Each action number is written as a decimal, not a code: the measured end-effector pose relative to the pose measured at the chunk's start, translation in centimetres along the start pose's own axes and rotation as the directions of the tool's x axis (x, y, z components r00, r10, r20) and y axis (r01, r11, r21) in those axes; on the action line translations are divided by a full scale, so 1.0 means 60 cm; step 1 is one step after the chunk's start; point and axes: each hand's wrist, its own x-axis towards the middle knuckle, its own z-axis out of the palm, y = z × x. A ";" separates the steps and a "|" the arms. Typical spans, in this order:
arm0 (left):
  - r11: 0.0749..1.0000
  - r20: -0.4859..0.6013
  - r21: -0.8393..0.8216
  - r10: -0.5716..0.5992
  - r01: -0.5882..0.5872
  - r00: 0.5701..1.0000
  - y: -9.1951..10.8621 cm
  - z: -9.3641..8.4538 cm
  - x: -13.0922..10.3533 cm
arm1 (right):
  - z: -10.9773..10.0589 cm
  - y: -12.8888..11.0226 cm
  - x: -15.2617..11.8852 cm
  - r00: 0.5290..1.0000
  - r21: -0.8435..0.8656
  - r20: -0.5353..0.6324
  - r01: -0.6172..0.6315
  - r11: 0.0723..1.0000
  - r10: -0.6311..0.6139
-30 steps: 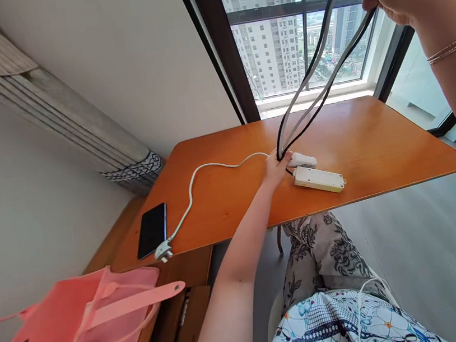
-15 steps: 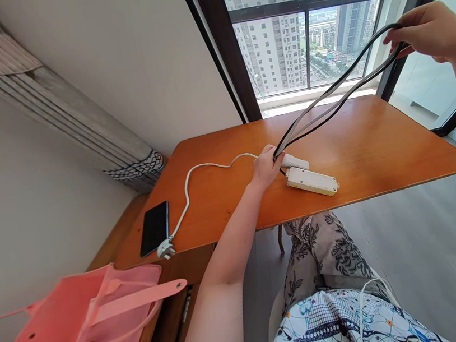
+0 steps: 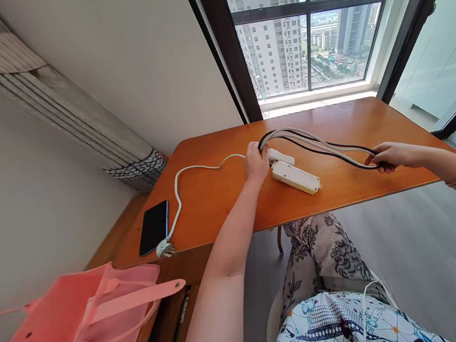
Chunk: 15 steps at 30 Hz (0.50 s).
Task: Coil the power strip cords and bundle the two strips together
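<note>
A bundle of black and white cables [image 3: 313, 145] arches between my two hands, low over the wooden table. My left hand [image 3: 257, 162] is closed round its left end. At the other end, my right hand [image 3: 391, 156] pinches the looped cables near the table's right side. Beside my left hand lie a long cream-coloured box [image 3: 295, 177] with screw holes, and a smaller white piece [image 3: 281, 157] just behind it. From the left hand a white cord [image 3: 193, 168] curves across the table to a white plug [image 3: 165, 248] at the front edge.
A black phone or small tablet [image 3: 154, 228] lies near the plug on the wooden table [image 3: 216, 144]. Left of the table sits an open pink bag [image 3: 79, 322] with a strap sticking out. A window stands behind the table, and a gathered curtain hangs on the left.
My right hand has come down from in front of the window to just above the table, lowering the cable loop. My left hand and the cream box have shifted slightly left.
</note>
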 end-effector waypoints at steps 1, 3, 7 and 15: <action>1.000 -0.010 -0.008 -0.003 0.002 1.000 -0.003 0.001 0.002 | 0.026 0.008 -0.008 0.995 -0.004 0.077 -0.066 0.998 0.066; 1.000 -0.023 -0.029 -0.012 0.011 1.000 -0.006 0.003 0.006 | 0.081 0.019 -0.023 0.956 0.009 0.262 -0.142 0.990 0.135; 0.993 -0.061 -0.079 -0.097 0.092 0.993 0.001 0.012 0.010 | 0.192 0.024 -0.035 0.757 0.160 0.653 -0.151 0.976 0.009; 0.924 -0.121 -0.264 -0.316 0.276 0.941 0.061 0.040 0.001 | 0.404 -0.046 -0.002 0.238 0.503 0.858 -0.202 0.840 -0.456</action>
